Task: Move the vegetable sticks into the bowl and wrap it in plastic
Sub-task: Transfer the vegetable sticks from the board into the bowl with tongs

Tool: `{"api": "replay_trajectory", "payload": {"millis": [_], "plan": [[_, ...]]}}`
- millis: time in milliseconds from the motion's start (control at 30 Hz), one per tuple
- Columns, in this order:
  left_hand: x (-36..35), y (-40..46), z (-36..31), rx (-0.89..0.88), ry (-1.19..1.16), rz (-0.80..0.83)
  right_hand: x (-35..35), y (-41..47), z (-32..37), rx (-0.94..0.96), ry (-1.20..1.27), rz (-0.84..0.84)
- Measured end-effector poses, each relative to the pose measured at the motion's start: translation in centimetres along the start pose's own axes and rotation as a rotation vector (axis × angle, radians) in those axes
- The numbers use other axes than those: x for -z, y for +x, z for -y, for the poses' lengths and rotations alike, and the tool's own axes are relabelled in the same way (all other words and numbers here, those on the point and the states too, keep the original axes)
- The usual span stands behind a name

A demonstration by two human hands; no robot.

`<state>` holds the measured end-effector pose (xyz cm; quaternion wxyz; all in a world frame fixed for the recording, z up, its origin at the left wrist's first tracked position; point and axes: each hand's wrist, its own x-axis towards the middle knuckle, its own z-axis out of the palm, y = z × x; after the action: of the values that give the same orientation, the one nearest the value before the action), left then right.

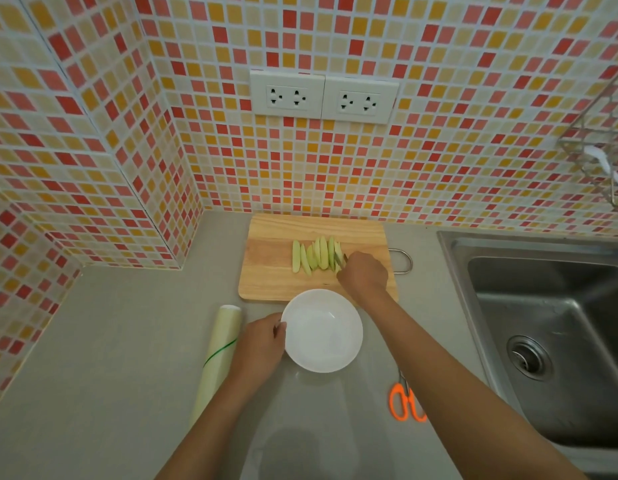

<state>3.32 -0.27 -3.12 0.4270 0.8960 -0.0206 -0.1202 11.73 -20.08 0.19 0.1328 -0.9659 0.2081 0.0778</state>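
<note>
- A person's left hand (264, 336) grips the near-left rim of a white bowl (323, 330) on a grey kitchen counter (120, 341), fingers curled over the edge; nothing lies inside the bowl.
- The right hand (364, 273) reaches past the bowl to a wooden cutting board (283, 278), fingers curled down at the right end of a row of pale green vegetable sticks (316, 256); whether they already pinch a stick cannot be told, as the fingertips are hidden.
- The sticks lie side by side on the middle of the board, fanning out to the left of the right hand and just beyond the bowl.
- A roll of plastic wrap (219, 355) lies on the counter just left of the left hand, its length running towards the person.
- Orange-handled scissors (406, 400) rest on the counter beside the right forearm, on its right.
- A stainless steel sink (550, 323) sits well to the right of the right hand; its basin shows only the drain (529, 355).
- A metal loop handle (402, 259) juts from the right edge of the board, just right of the right hand.
- Two double wall sockets (323, 97) are set in the red, orange and cream mosaic tiles (127, 133) beyond both hands.
- A wire rack (602, 150) hangs on the wall above the sink, with a white item in it that is too blurred to name.
</note>
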Motion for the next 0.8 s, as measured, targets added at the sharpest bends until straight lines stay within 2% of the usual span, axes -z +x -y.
{"api": "replay_trajectory", "payload": {"millis": [533, 667, 800], "plan": [[0.1, -0.2, -0.5, 0.019, 0.006, 0.02, -0.5, -0.3, -0.2, -0.036, 0.046, -0.034], [0.1, -0.2, -0.5, 0.028, -0.005, 0.022, 0.6, -1.1, -0.9, -0.01, 0.17, -0.005], [0.1, 0.0, -0.4, 0.032, -0.002, 0.019, 2.5, -5.6, -1.8, 0.044, 0.374, -0.035]]}}
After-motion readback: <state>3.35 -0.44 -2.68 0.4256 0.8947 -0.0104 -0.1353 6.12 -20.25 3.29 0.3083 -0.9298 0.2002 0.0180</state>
